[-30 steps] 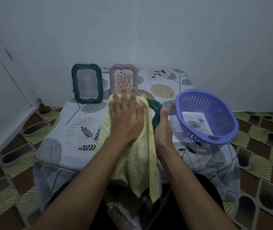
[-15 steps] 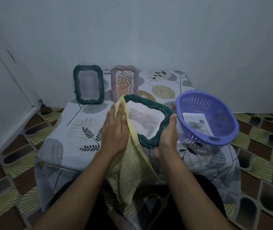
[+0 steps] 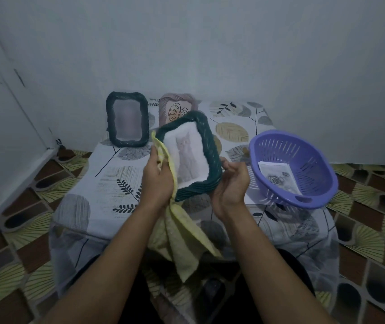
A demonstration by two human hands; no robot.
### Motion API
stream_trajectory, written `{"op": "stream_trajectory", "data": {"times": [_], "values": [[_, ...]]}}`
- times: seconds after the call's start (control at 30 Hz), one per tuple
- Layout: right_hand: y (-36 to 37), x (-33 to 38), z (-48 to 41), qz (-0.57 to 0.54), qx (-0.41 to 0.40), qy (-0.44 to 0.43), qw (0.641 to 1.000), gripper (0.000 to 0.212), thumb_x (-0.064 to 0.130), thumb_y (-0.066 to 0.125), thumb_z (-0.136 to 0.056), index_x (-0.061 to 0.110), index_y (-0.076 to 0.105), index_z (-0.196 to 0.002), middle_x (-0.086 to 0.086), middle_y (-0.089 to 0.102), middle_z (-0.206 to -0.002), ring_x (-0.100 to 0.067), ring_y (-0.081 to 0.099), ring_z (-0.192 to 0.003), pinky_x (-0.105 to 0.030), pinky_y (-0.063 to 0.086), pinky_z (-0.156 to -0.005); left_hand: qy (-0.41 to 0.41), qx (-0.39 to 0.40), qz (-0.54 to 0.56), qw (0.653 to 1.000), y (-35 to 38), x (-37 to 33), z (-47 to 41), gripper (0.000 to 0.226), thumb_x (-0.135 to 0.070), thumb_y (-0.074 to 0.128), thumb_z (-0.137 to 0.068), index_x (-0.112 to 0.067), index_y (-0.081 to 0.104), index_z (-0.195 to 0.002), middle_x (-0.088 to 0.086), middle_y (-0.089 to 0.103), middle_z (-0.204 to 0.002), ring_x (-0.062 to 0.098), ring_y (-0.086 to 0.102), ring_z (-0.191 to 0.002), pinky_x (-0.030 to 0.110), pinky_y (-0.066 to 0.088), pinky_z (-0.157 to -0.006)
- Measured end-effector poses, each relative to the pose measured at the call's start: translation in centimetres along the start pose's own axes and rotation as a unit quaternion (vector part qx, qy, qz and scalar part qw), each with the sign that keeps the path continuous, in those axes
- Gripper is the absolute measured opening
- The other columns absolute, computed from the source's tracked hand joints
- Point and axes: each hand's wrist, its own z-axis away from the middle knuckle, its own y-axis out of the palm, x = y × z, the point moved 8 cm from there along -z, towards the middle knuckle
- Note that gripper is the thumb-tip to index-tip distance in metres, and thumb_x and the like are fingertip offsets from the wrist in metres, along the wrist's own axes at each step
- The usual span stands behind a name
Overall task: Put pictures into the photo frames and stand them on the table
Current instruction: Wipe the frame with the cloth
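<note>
Since the earlier pictures, the yellow cloth (image 3: 184,242) has been pulled off the front of the green frame (image 3: 210,146), and the frame has been turned and lifted so that the cat picture (image 3: 185,157) inside it is seen in full. The green frame is held up above the table (image 3: 116,178) and is tilted back. Its lower right corner is gripped by the right hand (image 3: 231,183), with the fingers curled under the edge and the thumb laid near the rim. The yellow cloth is bunched up and held tight in the left hand (image 3: 157,181), and it is pressed against the left edge of the frame, just across from the right hand's grip. The rest of the cloth is left hanging down below both hands. Beyond the held frame, two more frames are stood on the far side of the table. A dark frame (image 3: 127,121) is seen to the left, with its picture too blurred to tell. A pink frame (image 3: 175,101) with a leaf picture (image 3: 177,112) is partly hidden behind the held frame. Near the right hand's grip, on its right, a purple basket (image 3: 308,155) is set on the table, and a paper (image 3: 278,176) with a printed drawing is laid inside it.
</note>
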Motion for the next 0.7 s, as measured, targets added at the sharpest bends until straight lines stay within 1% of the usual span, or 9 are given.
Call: {"op": "stream_trajectory", "data": {"times": [0.07,0.13,0.23,0.3,0.4,0.47,0.53,0.63,0.7], "values": [[0.3,0.8,-0.8,0.072,0.026,0.022,0.997,0.038,0.039,0.038,-0.100,0.015,0.063,-0.084,-0.005,0.068,-0.079,-0.021,0.064,-0.068,-0.027,0.050,-0.061,0.055,0.034,-0.069,0.996,-0.5,-0.8,-0.6,0.054,-0.024,0.041,-0.106,-0.026,0.022,-0.157,-0.002,0.038,-0.155,0.018,0.039,-0.139,0.024,0.030,-0.106],[1.0,1.1,-1.7,0.159,0.052,0.039,0.985,0.049,0.054,0.035,-0.102,0.017,0.066,-0.114,-0.005,0.073,-0.107,-0.024,0.071,-0.095,-0.037,0.057,-0.083,0.114,0.079,-0.136,0.981,-0.3,-1.8,-1.0,0.056,-0.023,0.043,-0.105,-0.024,0.022,-0.157,0.001,0.042,-0.152,0.010,0.039,-0.134,0.020,0.029,-0.102],[0.6,1.4,-2.9,0.241,0.016,-0.003,0.970,0.054,0.058,0.039,-0.101,0.022,0.055,-0.139,-0.003,0.067,-0.128,-0.022,0.065,-0.115,-0.048,0.052,-0.100,0.188,0.097,-0.218,0.953,0.5,-3.4,-1.1,0.058,-0.021,0.041,-0.106,-0.017,0.015,-0.158,0.009,0.040,-0.152,0.014,0.038,-0.133,0.014,0.023,-0.097],[0.7,2.1,-2.9,0.275,-0.004,-0.068,0.959,0.053,0.054,0.050,-0.097,0.024,0.051,-0.141,0.001,0.067,-0.129,-0.021,0.064,-0.118,-0.050,0.051,-0.102,0.209,0.094,-0.249,0.941,1.1,-4.1,-0.8,0.061,-0.024,0.038,-0.106,-0.017,0.007,-0.158,0.014,0.033,-0.154,0.026,0.040,-0.134,0.020,0.026,-0.099],[1.5,2.2,-2.4,0.324,0.012,-0.125,0.938,0.055,0.044,0.062,-0.092,0.018,0.052,-0.139,0.002,0.067,-0.127,-0.019,0.064,-0.118,-0.051,0.050,-0.103,0.181,0.075,-0.334,0.922,1.8,-3.5,0.0,0.065,-0.037,0.027,-0.105,-0.017,-0.006,-0.158,0.010,0.009,-0.163,0.036,0.044,-0.129,0.043,0.041,-0.098],[2.0,2.4,-1.8,0.349,0.003,-0.153,0.924,0.040,0.035,0.061,-0.096,0.014,0.059,-0.130,0.002,0.071,-0.117,-0.017,0.067,-0.109,-0.049,0.053,-0.098,0.162,0.045,-0.394,0.904,2.1,-2.8,0.8,0.066,-0.043,0.015,-0.102,-0.015,-0.008,-0.157,0.012,-0.001,-0.165,0.040,0.039,-0.133,0.051,0.041,-0.099],[2.1,2.4,-1.5,0.357,-0.012,-0.174,0.918,0.027,0.029,0.058,-0.099,0.012,0.064,-0.120,0.002,0.073,-0.105,-0.016,0.068,-0.098,-0.046,0.055,-0.093,0.155,0.031,-0.434,0.887,2.8,-2.0,1.6,0.070,-0.047,0.004,-0.096,-0.016,-0.010,-0.157,0.014,-0.009,-0.165,0.042,0.026,-0.141,0.054,0.031,-0.108],[1.9,2.2,-1.5,0.353,-0.044,-0.179,0.917,0.024,0.027,0.057,-0.100,0.009,0.065,-0.114,-0.003,0.073,-0.099,-0.018,0.069,-0.093,-0.045,0.056,-0.089,0.203,0.091,-0.449,0.865,5.2,-0.9,3.2,0.071,-0.049,-0.005,-0.090,-0.022,-0.019,-0.155,0.001,-0.026,-0.162,0.034,-0.021,-0.149,0.055,-0.004,-0.121],[1.6,2.3,-1.7,0.331,-0.053,-0.172,0.926,0.029,0.029,0.056,-0.101,0.008,0.063,-0.120,-0.004,0.073,-0.103,-0.018,0.069,-0.096,-0.041,0.056,-0.090,0.272,0.134,-0.463,0.833,6.4,-0.8,4.6,0.069,-0.045,-0.002,-0.093,-0.021,-0.010,-0.157,-0.006,-0.028,-0.161,0.026,-0.028,-0.148,0.056,-0.011,-0.119]]}}
